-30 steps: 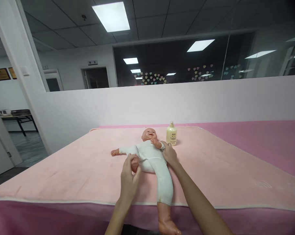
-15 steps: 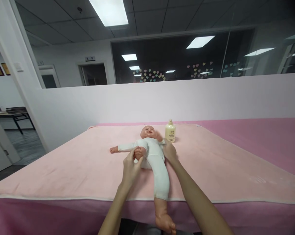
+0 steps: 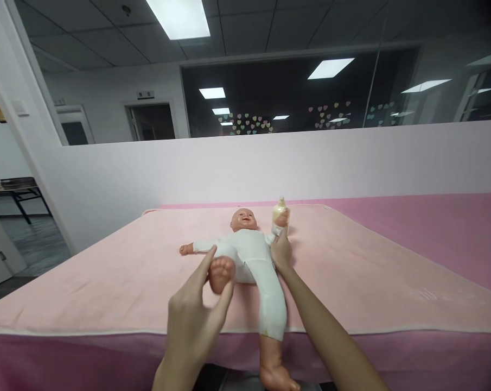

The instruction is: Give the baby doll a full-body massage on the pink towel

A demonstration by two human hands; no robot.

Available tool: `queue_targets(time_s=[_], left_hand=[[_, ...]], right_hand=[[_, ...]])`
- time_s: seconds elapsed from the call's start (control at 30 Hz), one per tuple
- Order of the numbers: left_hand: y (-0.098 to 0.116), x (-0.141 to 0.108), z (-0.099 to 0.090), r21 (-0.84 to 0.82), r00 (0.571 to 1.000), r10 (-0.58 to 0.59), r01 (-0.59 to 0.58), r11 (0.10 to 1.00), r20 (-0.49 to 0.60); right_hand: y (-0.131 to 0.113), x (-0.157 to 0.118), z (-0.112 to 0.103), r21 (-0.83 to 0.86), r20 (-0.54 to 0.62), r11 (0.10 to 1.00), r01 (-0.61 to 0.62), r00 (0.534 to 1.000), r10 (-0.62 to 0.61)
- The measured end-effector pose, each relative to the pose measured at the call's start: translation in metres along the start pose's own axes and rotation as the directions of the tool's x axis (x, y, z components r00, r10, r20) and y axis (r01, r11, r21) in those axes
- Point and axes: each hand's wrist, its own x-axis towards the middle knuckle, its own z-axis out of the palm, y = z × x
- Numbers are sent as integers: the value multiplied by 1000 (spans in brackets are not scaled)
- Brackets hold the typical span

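A baby doll with a white cloth body lies on its back, head away from me. Its bent leg points toward me, and my left hand is closed around that bare foot, thumb on one side and fingers on the other. At the doll's other side, my right hand grips the sleeved arm and holds it raised, so the doll's small hand stands in front of a pale yellow pump bottle. The doll's other leg stretches over the near table edge.
A light pink blanket covers most of the table, over a darker pink cover. Behind the table runs a low white wall with glass above it. The doll's other arm lies stretched out to the left.
My left hand has drawn the doll's foot nearer and slightly left. My right hand has lifted the doll's arm away from its head, out in front of the bottle.
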Motion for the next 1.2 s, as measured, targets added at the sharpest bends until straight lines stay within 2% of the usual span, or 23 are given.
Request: queue_targets(time_s=[0.03,0.13,0.2,0.27,0.37,0.43,0.47,0.53,0.6,0.67,0.73,0.8,0.9,0.97,1.03,1.1,1.2], left_hand=[[-11,11,16,-8,1000,-18,18,1000,10],[-41,40,59,-12,983,-47,50,999,177],[-48,48,66,-80,979,-74,91,993,191],[-38,42,53,-147,977,-89,118,982,193],[-7,12,9,-131,990,-72,88,987,122],[9,-7,-13,-88,995,-12,20,996,97],[13,-13,-17,-72,994,13,-6,997,107],[9,-12,-10,-62,991,19,-11,998,134],[-7,1,14,-76,987,-23,35,996,158],[-25,20,43,-103,969,-42,69,992,244],[-35,33,60,-139,956,-54,97,985,288],[-33,32,58,-153,954,-40,89,984,296],[-13,6,21,-114,975,-13,39,993,223],[0,-15,-6,-68,993,-1,9,998,116],[2,-26,-18,-38,999,-5,6,999,43],[-7,-22,-9,-45,999,-46,47,998,21],[-33,6,30,-83,987,-109,119,989,117]], right_hand=[[-1,0,-1,-20,22,1000,16,1000,-16],[-3,-2,-3,-92,111,994,65,992,-55],[-3,-2,-4,-71,125,996,51,991,-42],[-1,-3,-3,43,83,999,3,997,-7],[2,-2,1,243,16,964,-108,994,107],[4,-1,3,276,-21,937,-213,973,228],[4,0,4,258,-39,933,-250,963,268],[5,1,5,184,-71,954,-237,965,253],[4,1,3,104,-33,988,-117,992,121],[2,0,1,47,42,999,2,999,-4],[0,-2,-2,42,84,999,35,996,-38],[0,-3,-3,116,78,993,8,997,-17],[2,-2,0,266,32,962,-61,998,54],[4,0,2,293,-32,948,-129,989,144],[6,3,4,270,-78,946,-179,975,206],[7,3,5,217,-66,964,-156,983,174],[6,1,3,76,36,997,-20,999,17]])
